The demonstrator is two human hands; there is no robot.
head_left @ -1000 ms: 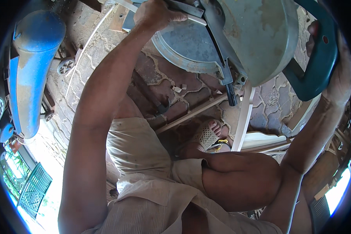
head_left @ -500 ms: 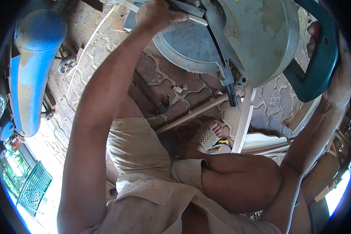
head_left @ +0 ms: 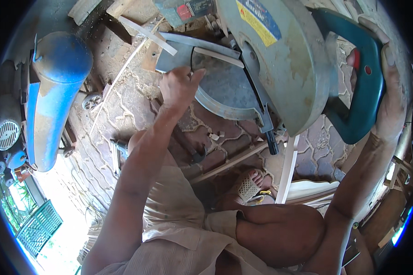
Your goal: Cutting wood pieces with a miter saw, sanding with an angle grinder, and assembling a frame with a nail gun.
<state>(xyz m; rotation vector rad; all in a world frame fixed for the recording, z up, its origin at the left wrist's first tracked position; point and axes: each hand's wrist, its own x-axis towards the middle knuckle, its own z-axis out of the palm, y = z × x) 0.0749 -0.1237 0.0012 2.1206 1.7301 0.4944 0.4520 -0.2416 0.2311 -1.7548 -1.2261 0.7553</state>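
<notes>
A mitre saw stands in front of me, with a large grey-green blade guard and a round grey metal table. My right hand is wrapped round its dark green handle, one finger beside the red trigger. At the table's left edge my left hand is curled closed with the thumb sticking out; nothing shows in it. A short pale wood strip lies on the table along the fence, apart from that hand. Another pale strip lies beyond the table's left end.
A blue cylindrical tank on small wheels stands at left. Wooden strips and a white shaped board lie on the paving near my sandalled foot. A hammer-like tool lies below the saw table.
My left hand has come off the wood strip at the fence and moved toward me. The strip stays on the table. My right hand keeps hold of the handle. The view has shifted.
</notes>
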